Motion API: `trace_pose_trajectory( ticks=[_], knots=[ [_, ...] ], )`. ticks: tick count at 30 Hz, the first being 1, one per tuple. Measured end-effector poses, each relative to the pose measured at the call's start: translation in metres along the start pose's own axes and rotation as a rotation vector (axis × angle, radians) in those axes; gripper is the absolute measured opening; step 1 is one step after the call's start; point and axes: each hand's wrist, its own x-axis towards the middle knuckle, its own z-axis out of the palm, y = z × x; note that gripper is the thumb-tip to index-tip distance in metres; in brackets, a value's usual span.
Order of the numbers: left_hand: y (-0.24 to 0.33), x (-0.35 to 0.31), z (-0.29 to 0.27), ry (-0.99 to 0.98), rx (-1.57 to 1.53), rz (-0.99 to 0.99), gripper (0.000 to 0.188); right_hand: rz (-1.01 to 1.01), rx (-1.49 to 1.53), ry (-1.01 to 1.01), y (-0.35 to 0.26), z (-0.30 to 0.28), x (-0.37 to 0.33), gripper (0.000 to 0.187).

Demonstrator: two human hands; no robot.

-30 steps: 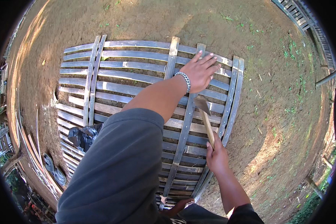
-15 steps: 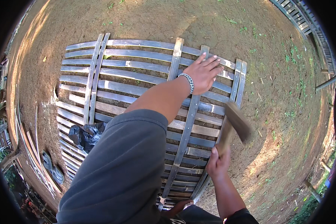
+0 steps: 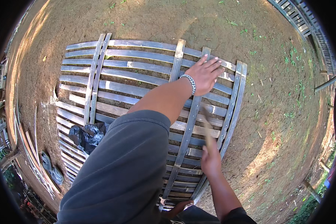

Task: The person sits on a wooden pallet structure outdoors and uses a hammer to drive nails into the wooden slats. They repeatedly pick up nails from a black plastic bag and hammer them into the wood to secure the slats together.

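Note:
A lattice panel of grey bamboo slats (image 3: pixel 130 80) lies flat on bare earth. My left hand (image 3: pixel 204 74), with a metal chain bracelet on the wrist, presses flat on the slats near the panel's far right, fingers spread. My right hand (image 3: pixel 211 158) grips the wooden handle of a hammer (image 3: pixel 208 128), which is blurred by motion and points down onto the slats just below my left hand. The hammer's head is smeared and hard to make out.
A black plastic bag (image 3: pixel 86 135) lies on the panel's near left part. Loose bamboo strips (image 3: pixel 31 147) and a pair of sandals (image 3: pixel 50 168) sit at the left edge. Another slatted panel (image 3: pixel 298 16) stands at top right. Brown dirt with sparse grass surrounds everything.
The hammer was down on the slats, then raised up to the right, and now has swung back down onto the slats. My left hand stays pressed in place.

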Motion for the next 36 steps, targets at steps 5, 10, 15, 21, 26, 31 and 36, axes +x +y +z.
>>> trace_pose_trajectory(
  ticks=[5,10,15,21,26,31,36],
  knots=[
    [0.000,0.000,0.002,-0.004,-0.011,-0.004,0.055,0.116,0.182,0.011,0.003,-0.002,-0.010,0.035],
    [-0.001,0.000,0.005,0.005,0.008,-0.004,0.055,0.159,-0.049,-0.103,0.001,0.007,-0.003,0.042],
    [0.002,0.001,-0.003,-0.018,-0.028,-0.005,0.054,0.076,0.020,0.097,-0.006,0.006,-0.007,0.042],
    [-0.002,-0.001,0.002,-0.005,-0.007,-0.019,0.053,0.208,-0.034,-0.076,-0.018,0.000,0.010,0.039],
    [-0.001,0.000,0.000,-0.004,-0.012,-0.018,0.053,0.292,0.135,0.012,-0.014,-0.005,-0.010,0.047],
    [0.001,0.004,0.000,-0.034,-0.042,-0.029,0.054,0.452,-0.095,-0.229,-0.010,-0.013,-0.002,0.049],
    [0.013,-0.007,-0.002,0.070,0.129,-0.170,0.057,0.445,0.148,0.062,-0.012,-0.024,-0.036,0.040]
  ],
)
